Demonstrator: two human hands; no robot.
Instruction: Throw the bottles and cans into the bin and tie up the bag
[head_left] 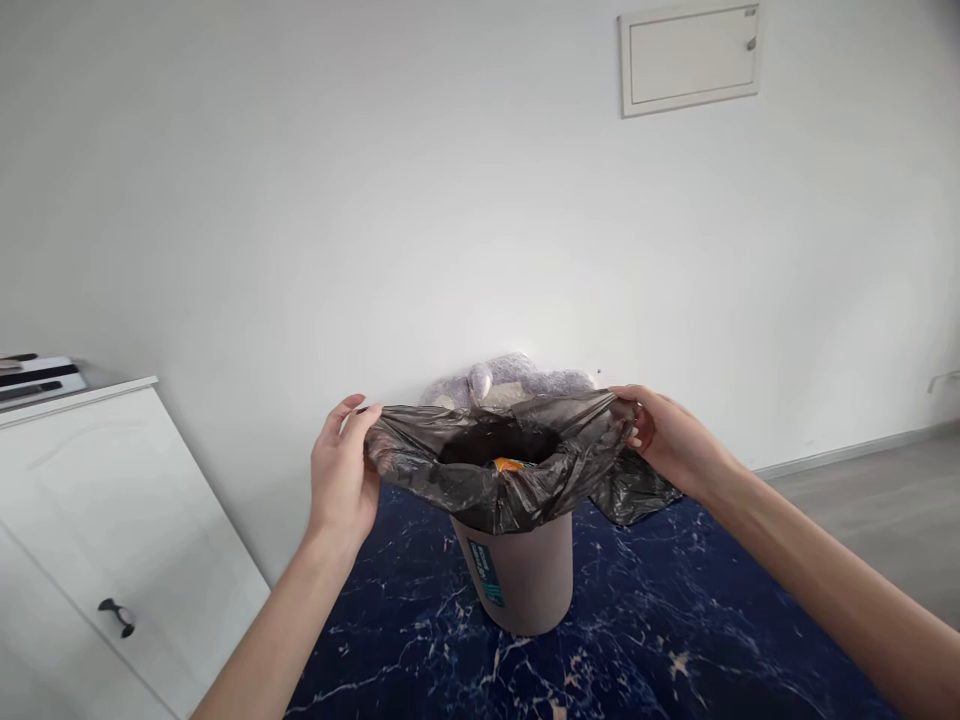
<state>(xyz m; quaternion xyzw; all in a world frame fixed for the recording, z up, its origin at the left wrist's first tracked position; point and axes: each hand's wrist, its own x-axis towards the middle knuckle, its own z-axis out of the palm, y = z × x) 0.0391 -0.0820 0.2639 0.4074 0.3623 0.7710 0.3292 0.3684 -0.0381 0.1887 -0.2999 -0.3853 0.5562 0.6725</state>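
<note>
A black plastic garbage bag (pixel 525 500) lines a beige trash can (pixel 529 575), its upper part spread out over the rim. My left hand (pixel 345 465) pinches the bag's left edge, and its fingers partly disappear behind the film. On the other side, my right hand (pixel 667 435) grips the right edge, with a loose fold of bag hanging below it. Something orange (pixel 508 465) shows inside the opening; its kind I cannot make out. The can stands upright and has a teal label (pixel 486 572) on its side.
The can stands on a dark blue marble-patterned surface (pixel 420 640). Behind it a grey-purple plush toy (pixel 510 378) leans against the white wall (pixel 375 200). A white cabinet (pixel 112 500) with a dark handle is at left. Grey floor (pixel 885 500) shows at right.
</note>
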